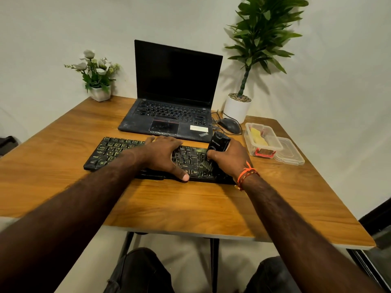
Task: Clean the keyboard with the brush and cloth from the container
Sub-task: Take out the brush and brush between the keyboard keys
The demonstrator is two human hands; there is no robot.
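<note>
A black keyboard [110,152] with yellow-green legends lies on the wooden table in front of the laptop. My left hand [164,154] rests flat on its middle, fingers spread, thumb at the near edge. My right hand [229,159] grips a black brush [218,144] by its body; the bristles touch the keys at the keyboard's right part. A clear plastic container [263,137] stands at the right with a yellow cloth [258,137] inside.
An open black laptop [173,106] sits behind the keyboard. A mouse [229,125] with cables lies right of it. The container's lid [289,152] rests beside the container. A tall potted plant [238,108] and a small flower pot [100,93] stand at the back.
</note>
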